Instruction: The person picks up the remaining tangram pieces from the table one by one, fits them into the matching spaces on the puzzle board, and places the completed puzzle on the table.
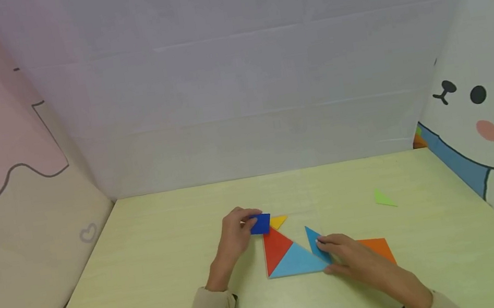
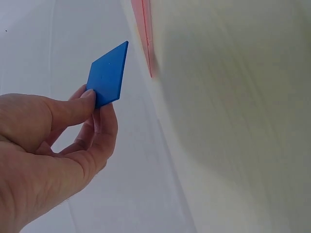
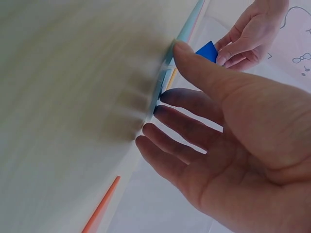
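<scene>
My left hand (image 1: 234,237) pinches a dark blue square tile (image 1: 262,224) between thumb and fingers, and the left wrist view shows the tile (image 2: 108,76) held off the table. On the tabletop a red triangle (image 1: 277,249) and a light blue triangle (image 1: 297,264) lie edge to edge. The fingertips of my right hand (image 1: 354,257) rest on a mid-blue flat piece (image 1: 313,238) by the light blue triangle's sloping side; its outline is partly covered. My right thumb touches near that triangle's right corner. A small yellow piece (image 1: 278,221) lies just beyond the red triangle.
An orange piece (image 1: 378,247) lies partly behind my right hand. Farther back on the right is a small green triangle (image 1: 383,200). The pale table (image 1: 173,269) is bounded by a white sheet (image 1: 245,143) behind and printed cartoon panels at both sides.
</scene>
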A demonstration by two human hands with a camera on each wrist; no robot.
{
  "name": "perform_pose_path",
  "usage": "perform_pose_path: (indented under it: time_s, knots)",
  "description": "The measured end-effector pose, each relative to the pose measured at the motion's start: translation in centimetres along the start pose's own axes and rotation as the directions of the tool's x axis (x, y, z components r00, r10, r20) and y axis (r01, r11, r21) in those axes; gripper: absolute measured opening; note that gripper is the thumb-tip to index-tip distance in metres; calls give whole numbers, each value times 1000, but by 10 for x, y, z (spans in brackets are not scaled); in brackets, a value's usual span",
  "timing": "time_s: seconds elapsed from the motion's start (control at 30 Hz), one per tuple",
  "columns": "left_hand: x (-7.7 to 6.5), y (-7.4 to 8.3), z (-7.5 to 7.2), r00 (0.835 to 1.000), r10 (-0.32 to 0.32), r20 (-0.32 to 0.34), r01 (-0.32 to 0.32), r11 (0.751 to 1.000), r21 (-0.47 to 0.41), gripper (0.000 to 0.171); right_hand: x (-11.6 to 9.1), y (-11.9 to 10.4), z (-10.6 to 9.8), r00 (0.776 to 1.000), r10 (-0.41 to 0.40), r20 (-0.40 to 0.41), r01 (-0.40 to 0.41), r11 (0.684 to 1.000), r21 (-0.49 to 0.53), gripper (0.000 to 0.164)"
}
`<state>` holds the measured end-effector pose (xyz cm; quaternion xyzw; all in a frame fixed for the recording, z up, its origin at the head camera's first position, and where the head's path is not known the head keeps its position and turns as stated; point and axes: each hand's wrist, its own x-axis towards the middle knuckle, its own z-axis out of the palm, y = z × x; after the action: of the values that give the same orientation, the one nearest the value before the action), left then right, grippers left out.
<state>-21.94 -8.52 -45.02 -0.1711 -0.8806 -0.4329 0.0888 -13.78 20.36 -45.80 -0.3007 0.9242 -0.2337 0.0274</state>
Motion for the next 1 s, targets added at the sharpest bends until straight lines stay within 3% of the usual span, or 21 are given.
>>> perform_pose_path:
  time_s: [0.67,1.0]
  knots:
    - [9,5,25,999,18,49,-15,998,-57,23,1,-1,-1,1000,18,8,-18,1000,-19,54]
    - [12,11,35,996,-10,89,16,997,-73,23,2,-2,-2,999,42,22,-42,999,-20,54]
